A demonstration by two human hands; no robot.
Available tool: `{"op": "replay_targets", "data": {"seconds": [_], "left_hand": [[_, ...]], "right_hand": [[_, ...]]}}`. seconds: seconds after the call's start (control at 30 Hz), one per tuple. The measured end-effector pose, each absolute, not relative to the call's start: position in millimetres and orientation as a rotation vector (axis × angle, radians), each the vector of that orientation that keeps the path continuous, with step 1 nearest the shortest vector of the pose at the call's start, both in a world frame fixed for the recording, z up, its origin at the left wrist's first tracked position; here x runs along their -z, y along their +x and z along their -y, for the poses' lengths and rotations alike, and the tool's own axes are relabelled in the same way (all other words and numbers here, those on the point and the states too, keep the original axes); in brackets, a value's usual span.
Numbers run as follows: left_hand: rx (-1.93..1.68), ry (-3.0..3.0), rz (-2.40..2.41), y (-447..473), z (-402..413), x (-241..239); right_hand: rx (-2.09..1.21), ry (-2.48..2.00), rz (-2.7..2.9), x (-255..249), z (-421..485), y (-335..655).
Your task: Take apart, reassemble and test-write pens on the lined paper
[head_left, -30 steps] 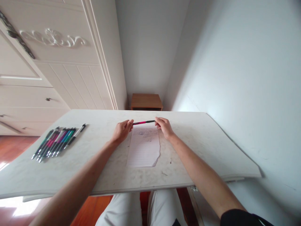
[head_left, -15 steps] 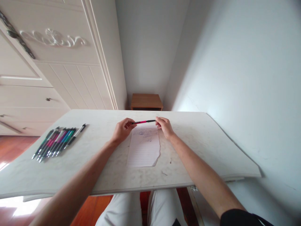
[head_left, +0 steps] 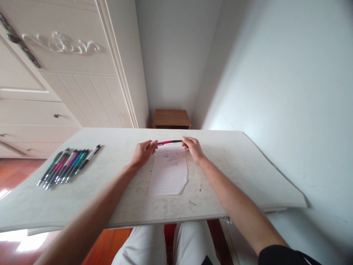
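Observation:
A pink pen with a black grip (head_left: 168, 142) is held level between my two hands, above the far end of a sheet of paper. My left hand (head_left: 143, 151) is closed around its pink end, where the clip shows just under the barrel. At the black end, the fingers of my right hand (head_left: 192, 147) pinch the tip, which they hide. Below lies the lined paper (head_left: 168, 180), with blue-ink scribbles along its top and a torn lower right corner.
Several pens (head_left: 64, 167) of mixed colours lie side by side at the left of the white table (head_left: 234, 176). Beyond the far edge stands a small brown wooden cabinet (head_left: 172, 117). A white wardrobe (head_left: 91, 99) is at the left, a wall (head_left: 281, 92) at the right.
The fingers of my left hand have shifted on the pink end, and the pen has turned a little so its clip now shows below. My right hand stays in place.

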State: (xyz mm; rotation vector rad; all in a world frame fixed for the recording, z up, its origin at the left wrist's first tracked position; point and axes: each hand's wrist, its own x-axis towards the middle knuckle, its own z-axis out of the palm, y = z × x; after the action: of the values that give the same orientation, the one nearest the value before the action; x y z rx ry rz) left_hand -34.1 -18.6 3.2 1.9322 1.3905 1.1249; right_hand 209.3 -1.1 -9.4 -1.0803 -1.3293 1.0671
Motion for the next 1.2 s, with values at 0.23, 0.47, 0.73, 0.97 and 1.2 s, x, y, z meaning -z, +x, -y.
{"op": "replay_targets", "data": {"seconds": [0.23,0.47,0.73,0.97,1.2], "left_hand": [[-1.15,1.941,-1.433,-34.7,19.1,-4.9],[-1.123,1.982,-1.469,-36.9,18.5,-8.5],[-1.112,2.025,-1.46,-45.8,8.5,-3.8],[-1.114,2.141,-1.489,-53.6,2.2,0.5],[-1.11,2.17,-1.507,-57.8,0.0,-0.4]], "right_hand": [[-1.068,-1.093,1.311,8.3,0.9,209.2],[-1.004,-1.102,1.372,4.6,0.3,215.0],[-0.981,-1.188,1.471,2.2,-2.6,225.5],[-0.886,-1.254,1.526,3.6,-8.8,240.0],[-0.779,-1.323,1.586,2.1,-8.9,246.3]]}}
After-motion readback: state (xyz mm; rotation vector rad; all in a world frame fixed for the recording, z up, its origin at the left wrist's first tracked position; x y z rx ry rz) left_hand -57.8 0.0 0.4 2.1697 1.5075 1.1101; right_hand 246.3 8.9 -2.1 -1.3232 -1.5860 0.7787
